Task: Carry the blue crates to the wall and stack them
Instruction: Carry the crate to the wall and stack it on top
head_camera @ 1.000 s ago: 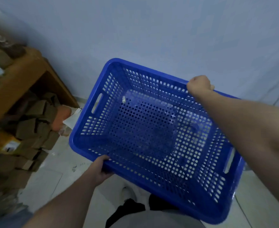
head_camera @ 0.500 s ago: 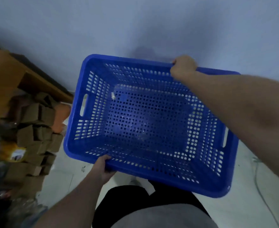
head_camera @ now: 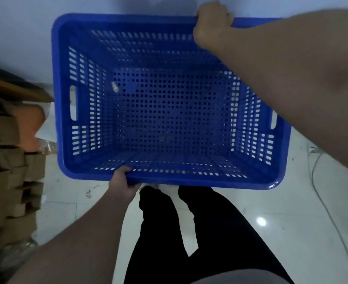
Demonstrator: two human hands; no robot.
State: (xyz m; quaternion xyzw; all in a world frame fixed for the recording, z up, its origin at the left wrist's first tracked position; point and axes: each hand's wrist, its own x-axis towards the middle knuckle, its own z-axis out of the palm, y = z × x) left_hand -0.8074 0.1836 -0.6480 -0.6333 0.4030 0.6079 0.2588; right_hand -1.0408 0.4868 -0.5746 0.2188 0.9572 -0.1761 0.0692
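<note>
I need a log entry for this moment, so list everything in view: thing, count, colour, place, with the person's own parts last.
blue crate: one, blue, perforated, empty, held up in the middle of the view close to the wall.
wall: one, pale blue-grey, behind the crate.
floor: pale glossy tiles, below the crate.
cardboard boxes: a stack, number unclear, brown, at the left edge.
wooden furniture: one edge, brown, upper left above the boxes.
orange thing: one, orange, blurred, between the boxes and the crate.
cable: one, grey, on the floor at right.
legs: two, black trousers, bottom centre.
left hand: one, fingers closed on the crate's near rim.
right hand: one, fingers closed on the far rim.
</note>
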